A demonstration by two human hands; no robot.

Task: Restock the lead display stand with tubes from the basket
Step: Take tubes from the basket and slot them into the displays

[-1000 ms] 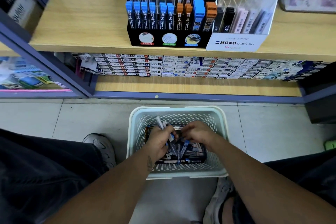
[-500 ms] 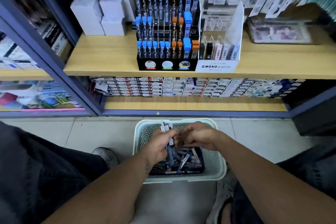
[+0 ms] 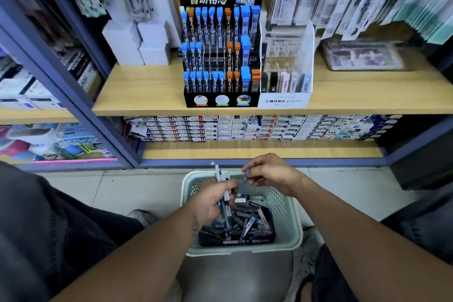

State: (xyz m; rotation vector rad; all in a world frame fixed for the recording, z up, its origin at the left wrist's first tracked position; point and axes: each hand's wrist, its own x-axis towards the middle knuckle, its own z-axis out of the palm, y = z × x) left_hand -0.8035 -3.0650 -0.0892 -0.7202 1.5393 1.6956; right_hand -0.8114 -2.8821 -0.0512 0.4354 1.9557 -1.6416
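Down at 6 o'clock, pale basket (image 3: 289,225) on the floor, heaped with loose dark tubes (image 3: 247,223). Left hand (image 3: 210,201) over its near-left part, fingers curled round a bunch (image 3: 224,180) of tubes, ends sticking up toward 12. Right hand (image 3: 272,176) above the far rim, thumb and fingers pinching one blue-capped tube (image 3: 245,175). Up at 12 o'clock, black stand (image 3: 220,56) on the wooden shelf (image 3: 137,91), three tiers of blue- and orange-capped tubes, several middle-tier slots bare. Just at its 3 o'clock, white Mono box (image 3: 285,102) with a few cases.
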